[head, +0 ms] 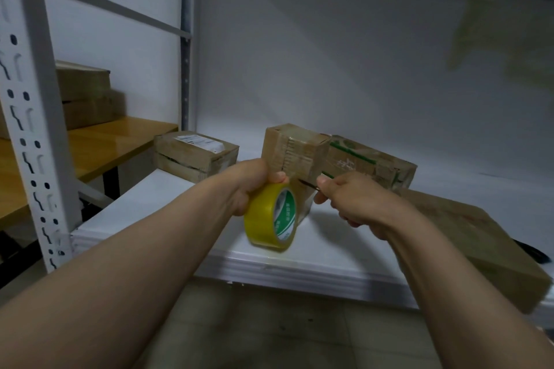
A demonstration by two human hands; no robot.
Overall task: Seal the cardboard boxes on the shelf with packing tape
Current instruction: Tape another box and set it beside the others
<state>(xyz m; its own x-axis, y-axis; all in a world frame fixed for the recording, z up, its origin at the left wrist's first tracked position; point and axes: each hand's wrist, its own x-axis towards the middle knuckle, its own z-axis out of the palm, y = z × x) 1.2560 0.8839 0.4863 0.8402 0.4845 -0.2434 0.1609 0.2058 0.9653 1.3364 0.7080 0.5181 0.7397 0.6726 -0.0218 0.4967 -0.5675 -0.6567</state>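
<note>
Both grips closed: left hand [248, 186] round tape roll [263, 219], right hand [350, 201] pinching thin blade [308, 184]; I judge cutting comes next, roll held steady.

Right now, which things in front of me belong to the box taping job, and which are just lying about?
In the job: yellow roll of packing tape in left hand; thin dark blade in right hand; upright brown cardboard box; green-printed box; labelled box; large flat box.
Lying about: stacked brown boxes on wooden side shelf; dark object far right.
</note>
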